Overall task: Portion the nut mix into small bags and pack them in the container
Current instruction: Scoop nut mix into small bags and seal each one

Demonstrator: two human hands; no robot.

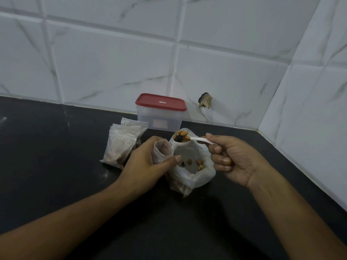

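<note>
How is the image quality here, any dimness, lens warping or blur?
Head view: dim, flat, bluish light; the wide lens bows the tile seams on the wall; the dark countertop swallows shadows, with faint sheen at its left; the spoon and its nuts look fairly sharp.

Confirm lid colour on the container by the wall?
Red. The lid sits on a clear plastic container; the head view shows it.

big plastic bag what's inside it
A few loose nuts lie inside the big plastic bag; more mix shows through its lower side. Its folds hide how much there is.
</note>
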